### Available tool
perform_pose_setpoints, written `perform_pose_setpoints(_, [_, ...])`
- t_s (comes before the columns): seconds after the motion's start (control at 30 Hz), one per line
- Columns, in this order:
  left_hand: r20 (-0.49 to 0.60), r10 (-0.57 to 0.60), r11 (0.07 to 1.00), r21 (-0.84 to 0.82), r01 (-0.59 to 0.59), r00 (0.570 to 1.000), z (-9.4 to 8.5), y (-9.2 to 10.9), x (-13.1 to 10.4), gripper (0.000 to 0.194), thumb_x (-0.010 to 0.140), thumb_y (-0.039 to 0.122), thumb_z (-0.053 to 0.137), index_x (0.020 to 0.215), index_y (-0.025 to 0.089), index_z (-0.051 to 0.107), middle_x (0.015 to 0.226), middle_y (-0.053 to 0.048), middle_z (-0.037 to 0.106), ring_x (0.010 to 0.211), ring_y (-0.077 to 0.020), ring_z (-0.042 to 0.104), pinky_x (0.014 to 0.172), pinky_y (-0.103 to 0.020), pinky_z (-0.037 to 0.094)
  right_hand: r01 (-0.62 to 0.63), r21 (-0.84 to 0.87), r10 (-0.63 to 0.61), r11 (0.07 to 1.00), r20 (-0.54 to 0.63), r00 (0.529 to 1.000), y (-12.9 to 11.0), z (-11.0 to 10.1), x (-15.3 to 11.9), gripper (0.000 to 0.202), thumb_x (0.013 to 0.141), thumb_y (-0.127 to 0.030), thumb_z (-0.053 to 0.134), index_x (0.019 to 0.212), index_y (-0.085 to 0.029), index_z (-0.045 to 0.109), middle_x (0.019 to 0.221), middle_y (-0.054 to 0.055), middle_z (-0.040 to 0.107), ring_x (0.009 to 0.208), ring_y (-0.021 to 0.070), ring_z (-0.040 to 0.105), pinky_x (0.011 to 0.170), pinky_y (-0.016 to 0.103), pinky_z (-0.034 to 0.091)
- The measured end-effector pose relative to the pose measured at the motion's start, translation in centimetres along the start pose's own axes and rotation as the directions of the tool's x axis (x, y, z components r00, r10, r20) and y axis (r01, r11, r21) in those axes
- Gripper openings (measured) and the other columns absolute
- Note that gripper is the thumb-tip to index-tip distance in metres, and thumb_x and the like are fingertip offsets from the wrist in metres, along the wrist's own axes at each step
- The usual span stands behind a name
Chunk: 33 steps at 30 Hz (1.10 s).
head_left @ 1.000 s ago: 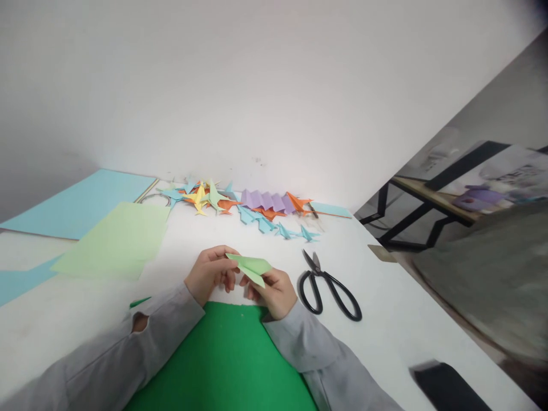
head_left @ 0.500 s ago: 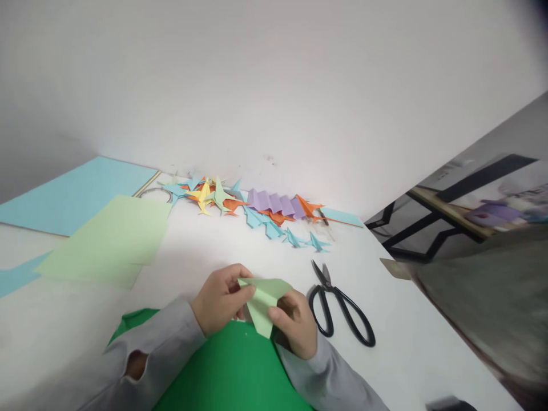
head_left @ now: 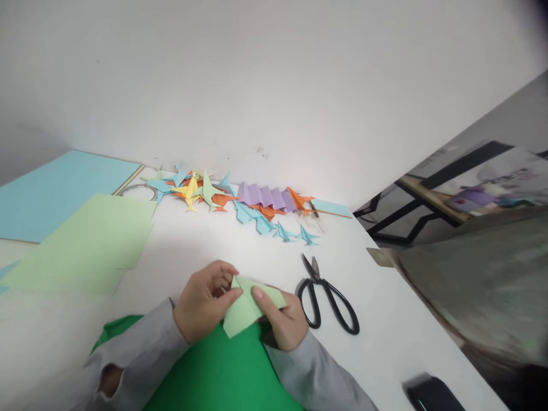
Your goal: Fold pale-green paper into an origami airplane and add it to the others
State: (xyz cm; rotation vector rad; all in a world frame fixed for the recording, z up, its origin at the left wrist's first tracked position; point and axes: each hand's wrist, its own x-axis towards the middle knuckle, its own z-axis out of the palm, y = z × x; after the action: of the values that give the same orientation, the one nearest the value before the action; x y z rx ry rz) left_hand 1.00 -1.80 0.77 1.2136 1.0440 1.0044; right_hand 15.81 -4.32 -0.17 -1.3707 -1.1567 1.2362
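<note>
A folded piece of light green paper (head_left: pixel 245 311) is held between both hands above the green cloth at the table's near edge. My left hand (head_left: pixel 205 301) pinches its upper left corner between thumb and fingers. On the other side my right hand (head_left: pixel 282 317) grips the paper, thumb flat on top and fingers underneath, partly hidden. Black-handled scissors (head_left: pixel 319 282) lie with blades parted just right of my right hand. Flat light green sheets (head_left: pixel 89 245) are spread to the left of my left hand.
Folded paper figures in several colours (head_left: pixel 201 191) and a pleated purple strip (head_left: pixel 268 197) line the wall. A large blue sheet (head_left: pixel 64 191) lies far left. A dark object (head_left: pixel 432 394) sits at the lower right. Beyond the table's right edge stands a black-framed shelf (head_left: pixel 432 200).
The green paper has been turned, its lower point swinging left. My right thumb now lies across its face, and my left hand holds its corner. The whole view has shifted slightly.
</note>
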Motion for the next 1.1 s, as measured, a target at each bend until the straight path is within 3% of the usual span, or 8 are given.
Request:
perform_pose_setpoints(0.1, [-0.033,0.041,0.987,-0.157,-0.045,0.999,-0.5,-0.2,0.7,0.025,0.055,0.018,0.069,0.076,0.014,0.055,0.063,0.001,0.061,0.06,-0.0108,0.057,0.058,-0.022,0.044,-0.057,0.084,0.062,0.995,-0.054,0.997,0.3,0.3,0.6,0.035,0.063,-0.047,0.066,0.059,-0.013,0.06,0.045,0.0,0.056,0.039,0.0108,0.051,0.038,0.021,0.041])
perform_pose_setpoints(0.17, [-0.058,0.023,0.974,-0.224,-0.035,0.998,-0.8,-0.2,1.0,0.027,0.051,0.017,0.073,0.074,0.013,0.058,0.063,0.0,0.063,0.061,-0.0111,0.058,0.06,-0.023,0.046,0.03,0.119,-0.023,0.992,-0.066,0.998,0.4,0.7,1.2,0.035,0.062,-0.045,0.068,0.053,-0.012,0.06,0.043,0.002,0.058,0.04,0.0107,0.052,0.038,0.02,0.041])
perform_pose_setpoints(0.4, [-0.043,-0.086,0.902,-0.428,0.059,0.995,-1.0,0.2,1.5,0.033,0.042,0.021,0.079,0.067,0.012,0.059,0.058,0.0,0.062,0.055,-0.011,0.058,0.052,-0.023,0.046,0.023,0.114,-0.008,0.993,-0.13,0.992,0.7,1.9,1.9,0.039,0.061,-0.051,0.066,0.06,-0.012,0.06,0.036,0.002,0.055,0.031,0.0107,0.048,0.031,0.02,0.036])
perform_pose_setpoints(0.53, [-0.014,-0.053,0.912,-0.407,0.043,0.999,-0.9,0.1,1.4,0.034,0.043,0.019,0.079,0.07,0.011,0.059,0.063,-0.001,0.063,0.056,-0.0105,0.058,0.051,-0.022,0.047,0.083,0.056,-0.076,0.995,-0.113,0.991,0.5,1.9,1.5,0.039,0.06,-0.05,0.067,0.064,-0.012,0.057,0.038,0.0,0.055,0.03,0.0104,0.047,0.031,0.02,0.037])
perform_pose_setpoints(0.67, [0.001,0.002,0.949,-0.316,-0.002,1.0,-0.9,-0.3,1.2,0.033,0.047,0.019,0.077,0.074,0.011,0.059,0.064,-0.002,0.063,0.057,-0.0121,0.058,0.05,-0.023,0.046,0.19,0.003,-0.188,0.982,-0.116,0.975,0.5,1.4,1.5,0.052,0.06,-0.044,0.067,0.1,-0.014,0.052,0.043,-0.006,0.053,0.032,0.0125,0.049,0.033,0.023,0.038])
perform_pose_setpoints(0.87, [0.049,0.069,0.973,-0.222,-0.057,0.996,-0.7,-0.6,1.2,0.026,0.053,0.018,0.071,0.077,0.009,0.064,0.064,-0.001,0.062,0.057,-0.0101,0.056,0.053,-0.021,0.043,0.514,-0.273,-0.554,0.813,-0.092,0.827,1.2,0.4,1.6,0.046,0.063,-0.031,0.066,0.105,-0.019,0.053,0.078,0.001,0.061,0.067,0.0137,0.057,0.062,0.027,0.046])
perform_pose_setpoints(0.97, [0.064,0.059,0.979,-0.2,-0.045,0.996,-0.8,-0.5,1.2,0.021,0.057,0.017,0.067,0.077,0.009,0.065,0.061,0.001,0.06,0.053,-0.0076,0.053,0.05,-0.019,0.041,0.45,-0.227,-0.471,0.864,-0.047,0.881,1.0,0.5,1.3,0.036,0.066,-0.034,0.062,0.098,-0.018,0.055,0.073,0.001,0.059,0.058,0.0115,0.053,0.055,0.025,0.046])
perform_pose_setpoints(1.1, [0.078,0.049,0.981,-0.189,-0.033,0.996,-0.9,-0.1,0.8,0.024,0.054,0.017,0.069,0.077,0.01,0.064,0.057,0.003,0.056,0.047,-0.0065,0.05,0.044,-0.018,0.038,0.207,-0.113,-0.214,0.972,-0.058,0.975,0.4,0.8,1.0,0.032,0.062,-0.04,0.064,0.08,-0.015,0.06,0.06,-0.001,0.056,0.044,0.0093,0.048,0.037,0.021,0.042])
